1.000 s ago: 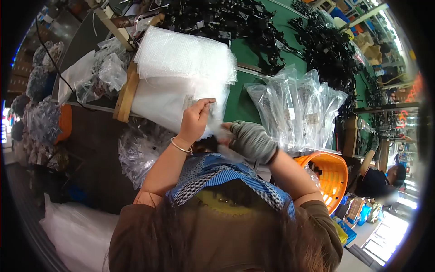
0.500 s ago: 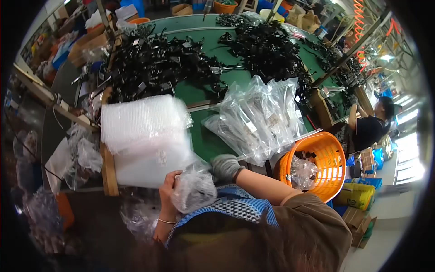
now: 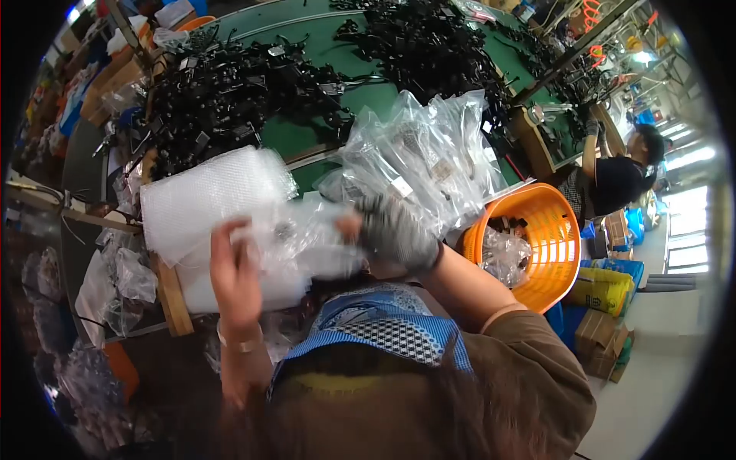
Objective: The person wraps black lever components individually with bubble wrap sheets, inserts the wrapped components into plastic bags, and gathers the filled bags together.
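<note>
Two hands are in front of the worker's body, with a thin, crinkly, see-through plastic bag (image 3: 307, 239) between them. The left hand (image 3: 236, 280) is bare and partly open, with its fingers pointing up, at the left end of the bag. It is blurry, so one cannot tell if it touches the bag. The right hand (image 3: 395, 236) wears a grey glove with bare fingertips. It is mostly closed, and its bent fingertips pinch the right end of the bag. The bag is over the edge of a green table (image 3: 369, 98), in front of a pile of white bubble wrap sheets (image 3: 203, 199).

Just beside the right hand, a row of long, clear plastic bags (image 3: 429, 165) lies spread like a fan on the table. Some have small pale labels, and dark things show inside, but they are too hard to make out.

An orange plastic basket (image 3: 569, 257) with holes in its wall is near the right forearm. It is tilted. It has a crumpled clear bag (image 3: 506, 259) in it, and some small dark bits (image 3: 512, 225). Farther back, big heaps of black parts (image 3: 222, 103) lie on the table.
</note>
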Motion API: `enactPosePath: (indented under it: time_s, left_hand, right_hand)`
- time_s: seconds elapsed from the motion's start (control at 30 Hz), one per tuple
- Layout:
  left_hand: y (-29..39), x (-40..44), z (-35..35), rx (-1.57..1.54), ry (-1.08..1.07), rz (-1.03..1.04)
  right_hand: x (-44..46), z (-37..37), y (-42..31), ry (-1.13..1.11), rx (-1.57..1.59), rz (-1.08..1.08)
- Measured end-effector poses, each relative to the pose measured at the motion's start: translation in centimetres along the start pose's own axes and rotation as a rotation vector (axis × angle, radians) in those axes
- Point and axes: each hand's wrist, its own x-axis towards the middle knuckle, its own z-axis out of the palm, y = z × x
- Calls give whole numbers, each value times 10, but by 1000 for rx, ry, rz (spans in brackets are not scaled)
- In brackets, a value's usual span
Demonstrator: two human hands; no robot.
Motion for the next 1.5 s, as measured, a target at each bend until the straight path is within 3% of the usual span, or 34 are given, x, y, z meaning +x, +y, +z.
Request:
enactPosePath:
  time_s: [0.03, 0.1, 0.17, 0.2, 0.23, 0.27, 0.3, 0.33, 0.37, 0.4, 0.47, 0.53, 0.63, 0.7, 0.73, 0.77, 0.8, 0.83, 0.87, 0.9, 0.93, 0.97, 1.0, 1.03, 1.1, 1.13, 1.17, 1.2, 1.23, 1.3, 1.33, 1.37, 1.47, 1.5]
  left_hand:
    - [4, 2, 6, -135, 38, -163]
    - [23, 22, 13, -521, 24, -38]
    - [29, 39, 25, -551, 39, -347]
    - [25, 60, 36, -564, 65, -462]
    - [22, 82, 46, -583, 96, -544]
    - [29, 73, 50, -656, 69, -487]
    - [30, 78, 62, -730, -66, -421]
    - [32, 72, 71, -794, -214, -394]
    - [29, 71, 83, -702, -388, -236]
    - [27, 75, 98, -612, -553, -52]
    - [52, 76, 143, -686, -1038, 21]
    - [59, 63, 191, -721, -1261, 288]
    - [51, 65, 227, -847, -1350, 239]
    - [49, 79, 225, -839, -1417, 200]
    - [46, 84, 222, -837, -1444, 174]
    - [32, 94, 218, -836, -1379, 118]
    - [19, 111, 205, -687, -1357, -112]
    - [-13, 103, 200, -586, -1162, -399]
    - [-53, 90, 196, -331, -707, -295]
    - [-77, 97, 180, 174, -376, -112]
    - [-123, 86, 164, 411, -216, -228]
    - [-146, 82, 141, 910, -130, -214]
    - [-161, 79, 124, 1043, -35, -305]
    - [-173, 72, 113, 1027, -49, -474]
    - [-182, 67, 108, 1006, -55, -551]
    - [-186, 64, 107, 990, -60, -585]
    - [-192, 62, 108, 954, -10, -534]
    - [-196, 60, 107, 862, 45, -563]
    - [-199, 58, 105, 769, 102, -585]
    - [-196, 54, 98, 757, 125, -533]
    - [-191, 50, 94, 838, 85, -461]
    - [-188, 48, 86, 920, 44, -381]
    - [-163, 51, 66, 1016, -234, -675]
    - [-165, 52, 63, 950, -163, -722]
  right_hand:
    - [7, -5, 3, 100, 261, 77]
    - [-15, -16, -12, 60, -455, -503]
    - [-20, -19, -11, 112, 9, -245]
    - [0, -30, -20, 225, 179, -7]
    - [-2, -48, -4, 3, 308, -231]
    - [-3, -66, 13, -264, 470, -414]
    - [-3, -81, 36, -77, 291, -463]
    - [-2, -89, 68, -20, 49, -494]
    - [-1, -97, 100, 44, -191, -519]
    - [13, -114, 129, -39, -527, -573]
    - [25, -131, 134, -104, -667, -522]
    - [23, -128, 102, -83, -256, -309]
    - [16, -120, 48, -30, 343, 44]
    - [35, -139, 24, -38, -358, -255]
    - [42, -164, 39, 70, -246, -356]
    - [54, -196, 51, 115, -270, -389]
    - [57, -209, 42, 317, -512, -410]
    - [59, -228, 33, 473, -834, -182]
    - [67, -260, 53, 594, -1042, -206]
    - [74, -293, 76, 644, -1157, -139]
    - [74, -320, 92, 611, -1554, -204]
    - [71, -308, 81, 634, -1567, -168]
    - [72, -293, 59, 656, -1582, -139]
    - [82, -286, 46, 745, -1456, -339]
    - [103, -256, 9, 855, -1169, -626]
    - [126, -243, 0, 838, -1030, -740]
    - [157, -223, -8, 661, -771, -819]
    - [194, -207, -8, 533, -644, -522]
    - [238, -184, 1, 435, -651, -440]
    - [312, -142, -5, 281, -1365, -47]
    - [345, -136, 16, 222, -1435, 100]
    - [368, -138, 34, 210, -1456, 49]
    - [396, -152, 43, 25, -606, 157]
    - [390, -151, 24, 72, -338, 274]
